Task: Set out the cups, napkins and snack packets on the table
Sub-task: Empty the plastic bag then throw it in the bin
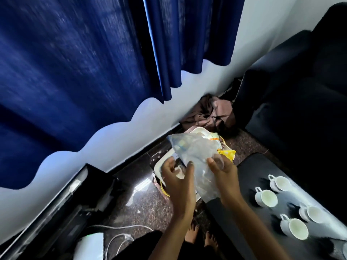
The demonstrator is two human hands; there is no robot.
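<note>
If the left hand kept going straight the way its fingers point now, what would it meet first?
Most likely the clear plastic bag that the left hand already grips together with the right hand. Beyond it lies the white tray on the floor; depth is unclear.

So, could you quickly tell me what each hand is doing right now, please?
Left hand: fingers curled on the clear plastic bag, gripping its near edge.
Right hand: also grips the same bag, thumb over the plastic.
</note>
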